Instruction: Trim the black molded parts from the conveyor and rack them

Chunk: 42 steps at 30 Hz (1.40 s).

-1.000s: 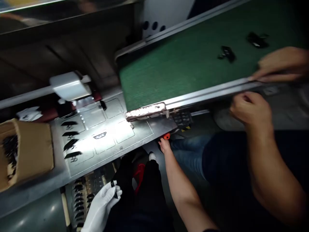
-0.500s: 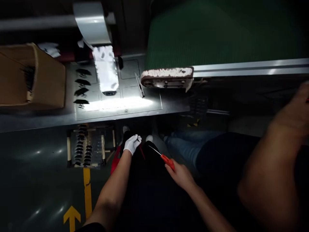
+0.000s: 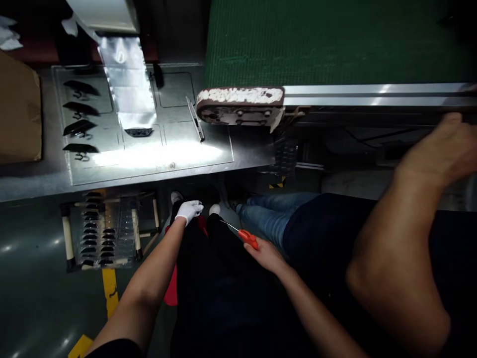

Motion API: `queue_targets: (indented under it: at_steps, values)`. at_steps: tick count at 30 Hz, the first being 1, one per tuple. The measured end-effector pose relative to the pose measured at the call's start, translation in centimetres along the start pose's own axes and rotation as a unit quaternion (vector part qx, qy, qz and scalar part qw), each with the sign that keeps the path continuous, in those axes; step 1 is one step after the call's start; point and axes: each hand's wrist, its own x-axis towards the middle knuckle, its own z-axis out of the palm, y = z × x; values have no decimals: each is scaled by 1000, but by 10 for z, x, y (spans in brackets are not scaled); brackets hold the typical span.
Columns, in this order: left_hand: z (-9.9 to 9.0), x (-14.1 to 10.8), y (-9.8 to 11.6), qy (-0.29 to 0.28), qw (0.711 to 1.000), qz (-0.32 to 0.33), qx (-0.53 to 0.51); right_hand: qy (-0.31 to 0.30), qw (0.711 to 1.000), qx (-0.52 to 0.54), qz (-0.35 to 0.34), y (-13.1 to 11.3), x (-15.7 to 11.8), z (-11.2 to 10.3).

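A green conveyor belt [image 3: 316, 44] is filling the upper right, its end corner meeting a metal table [image 3: 248, 153] in view. A co-worker [image 3: 391, 258] is standing at right, extending an arm toward the belt's rail. A rack [image 3: 68, 236] is holding trays of dark parts below the table's near edge. A cardboard box [image 3: 20, 107] is sitting at the table's left; a film strip [image 3: 128, 89] is hanging onto the tabletop. The bare right hand [image 3: 267, 253] is gripping the orange handle of a thin-shafted tool [image 3: 248, 238], off the table, before the person's dark-clothed legs. The white-gloved left hand [image 3: 189, 212] is curling its fingers together; cannot tell whether they are pinching anything. Four black parts [image 3: 77, 128] are lying in a column on the table.
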Motion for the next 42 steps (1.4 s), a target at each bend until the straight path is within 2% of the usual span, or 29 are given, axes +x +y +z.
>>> queue_targets:
  at_steps: [4, 7, 9, 11, 14, 16, 17, 19, 21, 23, 24, 27, 30, 32, 34, 36, 42]
  values:
    - [-1, -9, 34, 56, 989, 16, -138, -17, 992, 119, -33, -3, 7, 2]
    - [-3, -35, 63, 50, 977, 55, -198, -3, 975, 215, -56, 0, 22, -14]
    - [-9, -62, 81, 25, 975, 73, -210, 50, 954, 287, -71, 0, 39, -30]
    - [-19, -92, 91, 3, 977, 69, -201, 143, 917, 363, -89, -7, 62, -44]
    - [-38, -136, 88, -1, 984, 34, -175, 290, 834, 455, -115, -36, 108, -58]
    - [-51, -161, 79, 16, 986, 5, -167, 341, 788, 500, -116, -65, 143, -60]
    - [-57, -172, 74, 29, 985, -7, -168, 350, 773, 517, -109, -79, 159, -60]
    - [-66, -191, 71, 52, 981, -24, -184, 344, 763, 540, -88, -107, 183, -56]
    - [-73, -206, 77, 60, 974, -20, -218, 313, 776, 543, -73, -132, 193, -47]
    - [-78, -215, 92, 46, 964, 6, -260, 263, 807, 523, -82, -153, 183, -34]
    - [-81, -218, 102, 34, 960, 22, -278, 232, 826, 505, -99, -165, 169, -27]
    - [-88, -219, 129, 1, 948, 63, -312, 135, 876, 416, -202, -205, 100, -8]
    - [-92, -218, 147, -26, 940, 93, -326, 61, 888, 302, -342, -259, 23, 3]
    - [-94, -217, 154, -38, 939, 109, -325, 59, 883, 225, -409, -292, -7, 6]
    - [-96, -216, 159, -47, 940, 119, -316, 74, 878, 164, -444, -314, -17, 6]
    - [-99, -215, 164, -53, 943, 122, -304, 85, 876, 127, -458, -324, -13, 4]
    - [-100, -205, 177, -44, 955, 138, -259, 95, 875, 66, -470, -328, 12, 2]
